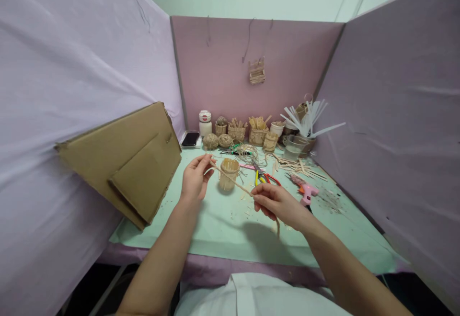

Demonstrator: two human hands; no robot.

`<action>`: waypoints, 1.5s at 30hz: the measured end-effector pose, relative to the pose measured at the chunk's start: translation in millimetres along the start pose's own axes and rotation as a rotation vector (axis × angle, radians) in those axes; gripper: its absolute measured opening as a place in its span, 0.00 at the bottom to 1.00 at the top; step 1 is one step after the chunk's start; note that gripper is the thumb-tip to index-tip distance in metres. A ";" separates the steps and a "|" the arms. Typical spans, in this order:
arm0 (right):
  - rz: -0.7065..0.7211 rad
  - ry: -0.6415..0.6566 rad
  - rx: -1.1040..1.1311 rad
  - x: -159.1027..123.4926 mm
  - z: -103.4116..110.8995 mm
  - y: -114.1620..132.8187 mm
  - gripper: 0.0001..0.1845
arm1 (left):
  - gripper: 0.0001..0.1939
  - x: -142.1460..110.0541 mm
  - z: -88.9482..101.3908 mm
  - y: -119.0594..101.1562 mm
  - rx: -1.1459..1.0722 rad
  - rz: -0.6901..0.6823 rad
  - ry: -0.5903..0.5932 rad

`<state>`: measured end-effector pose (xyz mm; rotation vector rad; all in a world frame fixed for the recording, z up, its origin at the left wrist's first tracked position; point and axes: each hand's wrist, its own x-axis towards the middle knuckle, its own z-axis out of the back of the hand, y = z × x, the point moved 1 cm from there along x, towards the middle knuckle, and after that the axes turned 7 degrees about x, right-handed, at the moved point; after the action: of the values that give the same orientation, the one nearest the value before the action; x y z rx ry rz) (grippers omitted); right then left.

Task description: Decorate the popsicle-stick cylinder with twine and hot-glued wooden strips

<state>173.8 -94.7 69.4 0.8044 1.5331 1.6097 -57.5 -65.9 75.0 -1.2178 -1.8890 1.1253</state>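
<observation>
A length of tan twine (234, 181) runs taut and slanting between my two hands, above the green tabletop. My left hand (196, 174) pinches its upper end between thumb and fingers. Lower and to the right, my right hand (275, 201) grips the twine, and a loose tail hangs below the fingers. Just behind the stretched twine stands a small upright cup (229, 167) made of light wooden strips, open at the top. The twine crosses in front of it; I cannot tell whether they touch.
Pliers (264, 177) with red and yellow handles lie behind my right hand, a pink glue gun (307, 191) to its right. Thin sticks (300, 166), twine balls (210, 141) and stick-filled baskets (258, 136) line the back. A cardboard panel (132, 163) leans at left.
</observation>
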 end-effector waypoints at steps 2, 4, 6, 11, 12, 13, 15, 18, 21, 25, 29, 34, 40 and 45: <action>-0.019 -0.020 -0.015 -6.1 9.9 -2.0 0.19 | 0.14 7.1 8.7 -1.4 -0.045 0.010 -0.055; -0.045 -0.051 -0.021 -10.3 18.3 -4.0 0.20 | 0.11 13.0 15.8 -2.1 -0.089 0.036 -0.103; -0.076 -0.071 -0.028 -12.6 24.7 -6.7 0.22 | 0.08 16.9 20.9 -2.2 -0.129 0.067 -0.153; -0.131 -0.077 0.033 -12.6 30.2 -15.7 0.25 | 0.04 19.9 26.4 0.3 -0.211 0.133 -0.201; -0.129 -0.083 0.060 -12.3 29.7 -17.0 0.25 | 0.04 19.9 27.1 1.5 -0.223 0.143 -0.200; -0.120 -0.090 0.079 -11.9 28.9 -18.2 0.26 | 0.05 19.9 27.8 2.9 -0.233 0.153 -0.200; -0.076 -0.108 0.067 -10.8 26.7 -20.1 0.25 | 0.06 20.0 29.5 6.1 -0.248 0.174 -0.201; 0.011 -0.163 -0.048 -7.8 24.2 -23.4 0.20 | 0.07 20.6 31.8 10.4 -0.255 0.188 -0.193; 0.074 -0.257 -0.129 -4.1 24.6 -27.3 0.15 | 0.06 21.4 33.4 12.6 -0.248 0.182 -0.193; 0.112 -0.282 -0.161 -1.6 27.0 -30.6 0.17 | 0.06 21.9 34.4 13.1 -0.238 0.192 -0.219; 0.077 -0.259 -0.130 -2.0 28.9 -34.4 0.20 | 0.07 20.2 33.0 11.1 -0.254 0.208 -0.238; 0.024 -0.221 -0.123 -2.8 30.7 -39.4 0.21 | 0.10 20.1 32.6 7.8 -0.314 0.251 -0.278; 0.026 -0.212 -0.326 -4.1 34.5 -40.8 0.18 | 0.11 30.1 42.6 14.2 -0.339 0.300 -0.391; 0.024 -0.137 -0.480 1.3 32.2 -48.5 0.18 | 0.11 36.6 50.2 23.4 -0.313 0.298 -0.451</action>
<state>205.4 -77.2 23.7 0.6473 0.9835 1.7997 -104.2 -43.4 33.4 -1.5578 -2.3423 1.3894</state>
